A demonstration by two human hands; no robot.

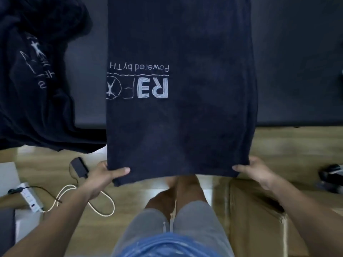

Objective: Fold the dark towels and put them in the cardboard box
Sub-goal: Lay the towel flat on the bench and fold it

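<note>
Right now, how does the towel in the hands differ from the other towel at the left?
The held towel is spread flat and smooth; the left towel lies crumpled in a heap. The left hand and right hand grip the held towel's near corners; nothing touches the left towel. The held towel's white lettering reads clearly; the left towel's is distorted by folds. Both are dark with white printing.

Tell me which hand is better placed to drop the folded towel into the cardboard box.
Right. The right hand grips the towel corner directly above the cardboard box; the left hand is over bare floor.
</note>
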